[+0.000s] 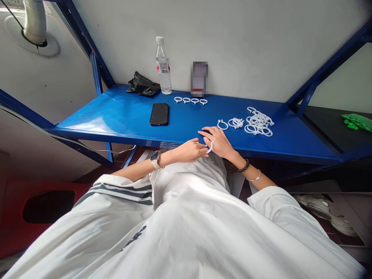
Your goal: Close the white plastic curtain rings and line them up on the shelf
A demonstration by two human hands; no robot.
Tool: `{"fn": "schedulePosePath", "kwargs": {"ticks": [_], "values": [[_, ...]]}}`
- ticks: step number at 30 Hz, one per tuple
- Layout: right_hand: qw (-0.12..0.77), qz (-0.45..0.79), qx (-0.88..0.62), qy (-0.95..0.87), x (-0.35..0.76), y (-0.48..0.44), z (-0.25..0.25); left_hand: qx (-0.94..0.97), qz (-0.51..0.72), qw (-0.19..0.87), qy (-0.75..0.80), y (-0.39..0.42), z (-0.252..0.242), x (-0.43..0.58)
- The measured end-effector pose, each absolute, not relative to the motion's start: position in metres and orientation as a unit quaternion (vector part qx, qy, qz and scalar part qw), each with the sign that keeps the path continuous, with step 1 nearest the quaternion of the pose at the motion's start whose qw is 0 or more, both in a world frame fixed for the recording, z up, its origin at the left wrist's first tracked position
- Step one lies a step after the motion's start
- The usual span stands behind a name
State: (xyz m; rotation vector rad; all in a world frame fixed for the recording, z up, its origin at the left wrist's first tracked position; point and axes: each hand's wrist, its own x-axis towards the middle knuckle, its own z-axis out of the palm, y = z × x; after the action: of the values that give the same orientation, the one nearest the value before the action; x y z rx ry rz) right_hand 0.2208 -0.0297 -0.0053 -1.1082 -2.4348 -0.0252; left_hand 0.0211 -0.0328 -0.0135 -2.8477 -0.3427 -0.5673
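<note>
White ring (212, 145) in hand

The left hand (188, 150) pinches the ring; the right hand (217, 140) is right beside it, but whether it also clasps I cannot tell. Beyond the grip, on the blue table (122, 120), 4 rings (195, 103) form a row; rightward lies a heap of rings (257, 127).

A white ring (210, 148) slants between the left hand (188, 150) and right hand (216, 138). Four (190, 100) sit rowed beyond the left; past the right lie a lone ring (223, 128), small cluster (236, 123), tangled pile (258, 122).
</note>
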Motion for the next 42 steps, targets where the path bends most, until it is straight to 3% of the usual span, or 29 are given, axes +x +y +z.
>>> {"fn": "schedulePosePath", "kwargs": {"ticks": [4, 10, 16, 42], "values": [[0.268, 0.018, -0.394, -0.879, 0.223, -0.028, -0.005, -0.966, -0.213, 0.075, -0.129, -0.03, -0.011, 0.018], [0.311, 0.059, -0.358, -0.878, 0.225, -0.025, -0.005, -0.942, -0.267, -0.121, -0.165, -0.013, 0.004, -0.001], [0.31, 0.07, -0.37, -0.873, 0.225, -0.027, -0.002, -0.906, -0.287, -0.221, -0.217, 0.004, 0.013, -0.016], [0.353, 0.081, -0.375, -0.853, 0.226, -0.025, -0.001, -0.863, -0.261, -0.333, -0.277, 0.0, 0.017, -0.015]]}}
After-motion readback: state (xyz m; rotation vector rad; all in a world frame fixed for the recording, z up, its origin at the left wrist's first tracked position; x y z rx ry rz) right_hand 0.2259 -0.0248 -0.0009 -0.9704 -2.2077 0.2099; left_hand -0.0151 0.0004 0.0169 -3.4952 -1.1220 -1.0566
